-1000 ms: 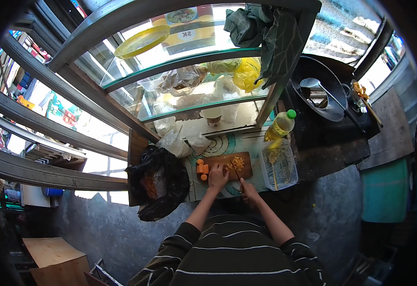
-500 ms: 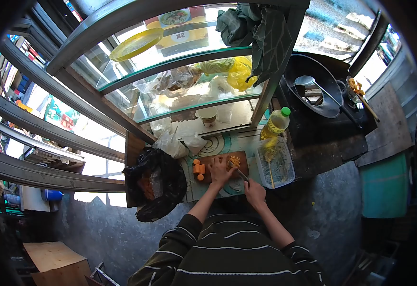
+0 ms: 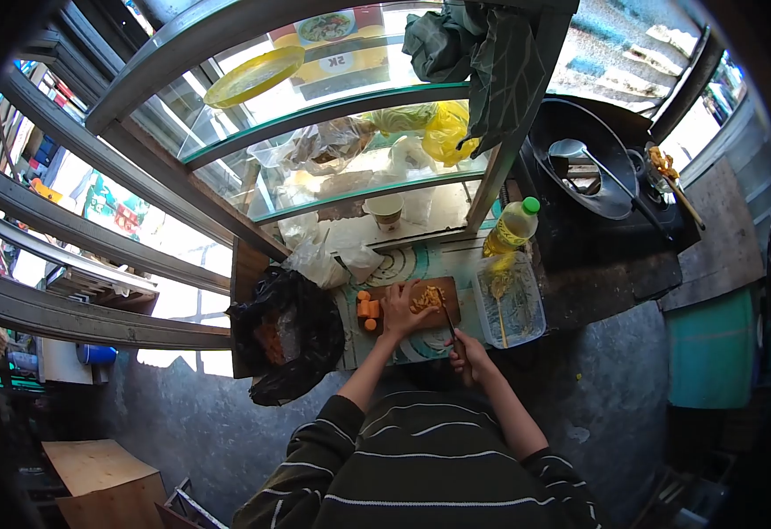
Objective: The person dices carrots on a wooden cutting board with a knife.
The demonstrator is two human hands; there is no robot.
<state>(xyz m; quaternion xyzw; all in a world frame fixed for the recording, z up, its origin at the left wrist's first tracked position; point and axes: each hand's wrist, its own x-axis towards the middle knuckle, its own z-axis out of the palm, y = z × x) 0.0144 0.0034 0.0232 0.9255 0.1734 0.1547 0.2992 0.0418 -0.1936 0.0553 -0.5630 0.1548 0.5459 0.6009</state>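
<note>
On a brown cutting board (image 3: 450,289), my left hand (image 3: 398,313) lies with fingers stretched and apart, its thumb against small chopped orange pieces (image 3: 430,298). Thick carrot chunks (image 3: 368,309) sit on the board's left end, beside that hand. My right hand (image 3: 471,354) is closed around the handle of a knife (image 3: 449,323). The blade points up and away over the right part of the board, beside the chopped pieces.
Right of the board stands a clear plastic tub (image 3: 511,304) with a brush in it. Behind it is a green-capped oil bottle (image 3: 511,227). A wok (image 3: 615,189) rests on the stove at right. A black plastic bag (image 3: 315,331) lies left; a glass case (image 3: 333,207) rises behind.
My left hand has shifted slightly left, baring more of the chopped pieces. The knife has swung to point more straight away from me, and my right hand has turned with it.
</note>
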